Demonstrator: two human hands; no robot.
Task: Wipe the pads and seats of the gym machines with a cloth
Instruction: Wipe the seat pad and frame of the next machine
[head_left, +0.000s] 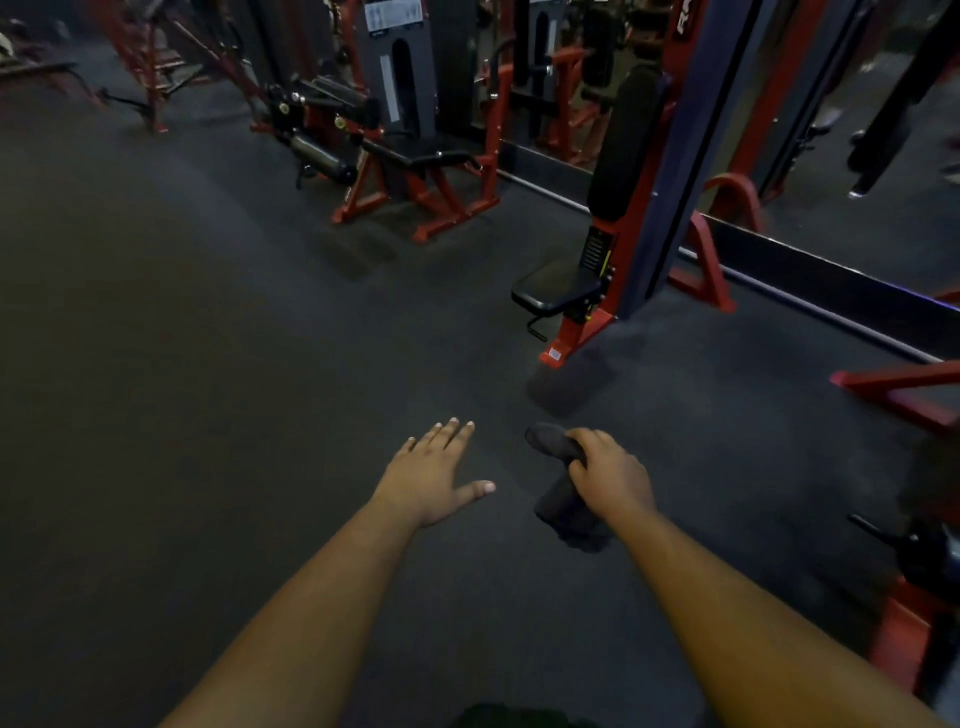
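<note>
My right hand (610, 475) is closed around a dark grey cloth (563, 506) that hangs bunched above and below the fist, over the floor. My left hand (439, 467) is held out flat, fingers spread, holding nothing. Ahead and to the right stands a red-framed machine with a small black seat (556, 291) and a tall black back pad (626, 145) above it. Both hands are well short of that seat. Farther back is another red machine with a flat black seat pad (423, 150) and black roller pads (324, 156).
Dark rubber floor (208, 364) spreads wide to the left and centre. A mirror wall (857, 218) with a black base strip runs along the right. Red machine feet (904, 384) jut in at right, and another machine part (919, 561) sits close at the lower right edge.
</note>
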